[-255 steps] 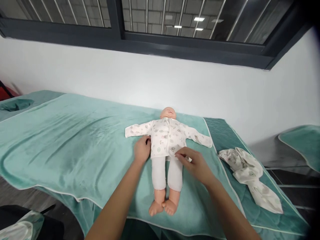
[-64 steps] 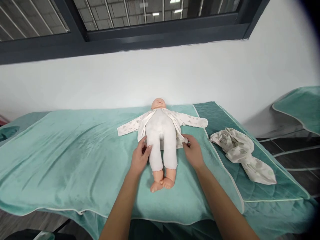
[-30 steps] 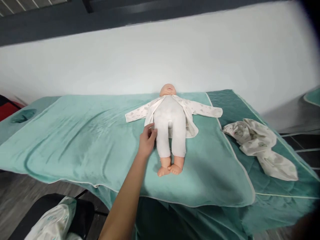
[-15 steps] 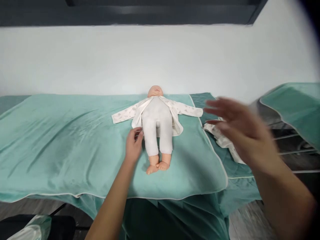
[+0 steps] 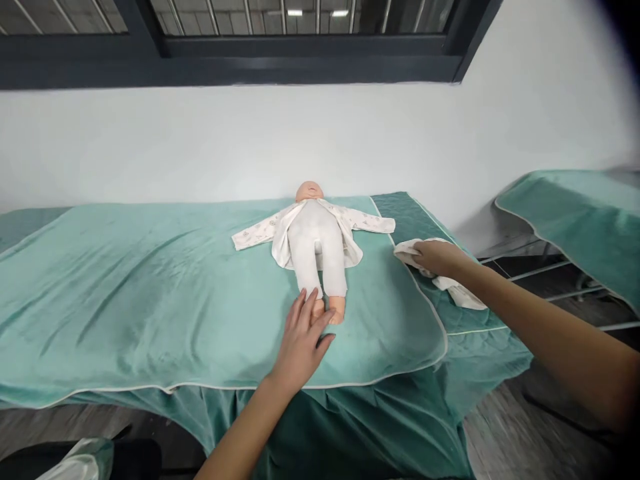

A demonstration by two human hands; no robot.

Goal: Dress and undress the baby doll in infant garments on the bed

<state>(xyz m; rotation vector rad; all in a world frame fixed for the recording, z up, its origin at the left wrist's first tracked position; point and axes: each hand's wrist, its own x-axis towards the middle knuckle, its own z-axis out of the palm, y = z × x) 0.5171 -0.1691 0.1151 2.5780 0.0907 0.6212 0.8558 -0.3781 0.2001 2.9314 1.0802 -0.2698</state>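
A baby doll (image 5: 313,230) lies on its back on the green bed cover (image 5: 150,300), head toward the wall. It wears a white patterned jacket (image 5: 257,231), unfastened at the front with both sleeves spread out. My left hand (image 5: 303,337) rests over the doll's feet, fingers stretched and apart; one foot is mostly hidden under it. Off to the right, my right hand (image 5: 437,258) has its fingers closed on a crumpled white baby garment (image 5: 407,250). Part of that garment still lies on the darker green cloth (image 5: 455,320); its exact shape is hidden by folds.
Beyond the bed stands a white wall (image 5: 200,147) with a dark-framed, barred window (image 5: 300,47) above. A second green-covered bed (image 5: 575,213) with metal rails is at the right. At the lower left a bundled cloth (image 5: 85,460) sits on something black.
My right hand has come down from the air onto the white garment and gripped it. My left hand has moved from beside the doll's hip to its feet. The view has tilted up.
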